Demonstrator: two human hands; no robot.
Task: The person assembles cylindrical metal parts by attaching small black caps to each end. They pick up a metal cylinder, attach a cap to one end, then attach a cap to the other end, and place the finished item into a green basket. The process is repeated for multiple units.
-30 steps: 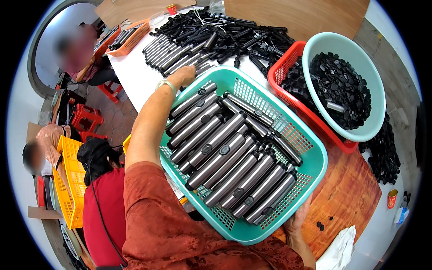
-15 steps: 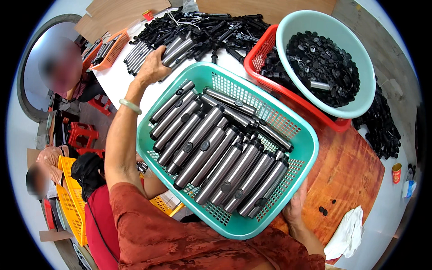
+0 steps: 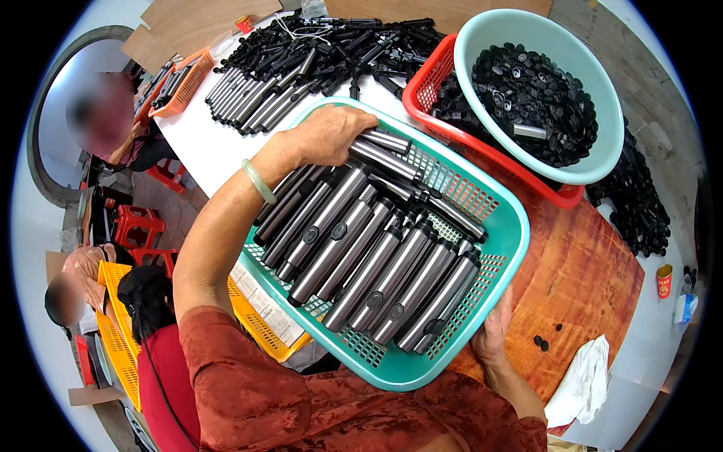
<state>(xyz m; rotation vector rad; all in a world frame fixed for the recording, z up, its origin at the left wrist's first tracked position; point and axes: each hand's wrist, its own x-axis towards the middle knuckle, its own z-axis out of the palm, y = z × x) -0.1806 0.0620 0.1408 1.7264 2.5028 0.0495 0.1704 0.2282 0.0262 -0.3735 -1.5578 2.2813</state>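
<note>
A teal plastic basket (image 3: 520, 248) tilts in front of me, filled with rows of silver metal tubes (image 3: 361, 286) with black ends, several with an oval black button. Over the basket's far left part, my left hand (image 3: 331, 134) is closed on one silver tube (image 3: 388, 163), lying among the others; its fingertips are partly hidden. My right hand (image 3: 493, 331) grips the basket's right side from outside, its fingers partly hidden behind the wall. More silver tubes (image 3: 260, 98) lie side by side on the white tabletop (image 3: 188, 128), beyond the basket.
A pile of black parts (image 3: 339, 45) covers the table's far side. At right, a pale teal basin (image 3: 614, 143) of small black caps rests on a red basket (image 3: 422, 94). A white cloth (image 3: 584, 384) lies on the brown board (image 3: 572, 279). Co-workers sit at left near yellow crates (image 3: 120, 331).
My left hand has come from the tubes on the table back over the basket, with a silver tube in it. My right hand stays on the basket, which has shifted slightly.
</note>
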